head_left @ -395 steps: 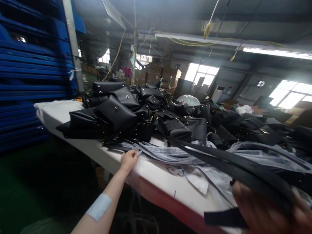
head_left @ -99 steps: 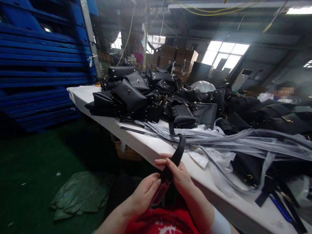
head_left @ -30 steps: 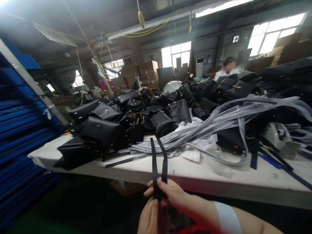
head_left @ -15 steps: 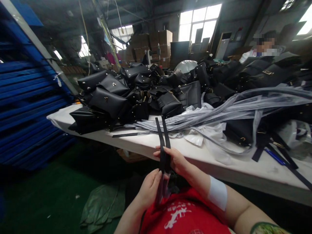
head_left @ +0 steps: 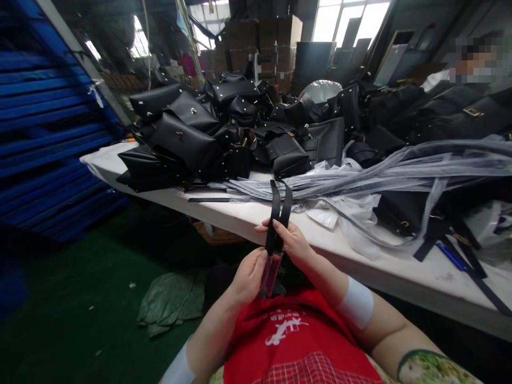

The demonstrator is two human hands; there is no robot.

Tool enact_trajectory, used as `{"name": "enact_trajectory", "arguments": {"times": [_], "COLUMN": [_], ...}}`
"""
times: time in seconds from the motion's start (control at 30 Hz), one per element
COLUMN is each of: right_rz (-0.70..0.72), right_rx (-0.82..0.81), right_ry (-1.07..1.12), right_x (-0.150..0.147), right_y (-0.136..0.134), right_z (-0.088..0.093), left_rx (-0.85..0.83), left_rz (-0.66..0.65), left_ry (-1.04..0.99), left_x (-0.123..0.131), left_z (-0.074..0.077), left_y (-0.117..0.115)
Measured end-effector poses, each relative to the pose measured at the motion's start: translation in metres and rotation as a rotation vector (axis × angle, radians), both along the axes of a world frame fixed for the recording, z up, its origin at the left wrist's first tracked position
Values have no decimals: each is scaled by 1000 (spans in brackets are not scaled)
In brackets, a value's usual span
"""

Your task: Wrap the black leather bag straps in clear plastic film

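Left hand [head_left: 248, 273]: was closed around the lower part of the straps [head_left: 276, 205], in front of the table [head_left: 245, 214].
Right hand [head_left: 294, 241]: pinched them higher up between thumb and fingers, nearer the table.
Straps: ran side by side, tips over the table's near part.
Plastic [head_left: 348, 184]: lay strewn along the table.
Bags [head_left: 182, 141]: lay heaped toward the table's far side.
Pen [head_left: 451, 256]: lay on the table's right.
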State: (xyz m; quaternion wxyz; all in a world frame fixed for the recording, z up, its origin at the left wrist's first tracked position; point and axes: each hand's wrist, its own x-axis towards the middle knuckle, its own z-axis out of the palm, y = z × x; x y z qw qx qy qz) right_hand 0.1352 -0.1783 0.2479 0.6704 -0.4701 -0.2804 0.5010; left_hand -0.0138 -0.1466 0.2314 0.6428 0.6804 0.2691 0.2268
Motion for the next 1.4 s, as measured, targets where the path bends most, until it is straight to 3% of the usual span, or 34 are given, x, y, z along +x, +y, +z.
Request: {"name": "enact_trajectory", "arguments": {"times": [0.2, 0.33, 0.43, 0.53, 0.63, 0.7, 0.83, 0.93, 1.1, 1.2, 1.4], "right_rz": [77, 50, 17, -3, -40, -42, -7, 2, -57, -55, -101], "right_rx": [129, 199, 211, 229, 275, 310, 379, 380, 401, 436, 513], "right_ry": [25, 68, -71, -159, -158, -200, -260, -254, -212, -285, -310], "right_x": [-8, -6, 10, 34, 47, 45, 37, 49, 81, 84, 73], "right_y": [2, 1, 6, 20, 33, 38, 42, 47, 53, 54, 49], "right_z": [22, 36, 72, 126, 172, 188, 197, 217, 261, 259, 241], "left_rx": [93, 182, 260, 343, 348, 282, 190, 176, 170, 120, 84], "left_rz": [56, 42, -22, -113, -124, -109, -121, -104, -107, -62, -48], "left_ry": [-135, -140, -196, -255, -301, -340, -416, -392, -316, -352, -406], "left_x": [17, 27, 33, 42, 54, 62, 76, 84, 92, 92, 92], "left_z": [33, 55, 81, 115, 150, 170, 199, 201, 176, 169, 177], "left_y": [14, 23, 28, 35, 46, 56, 72, 70, 58, 60, 68]}}
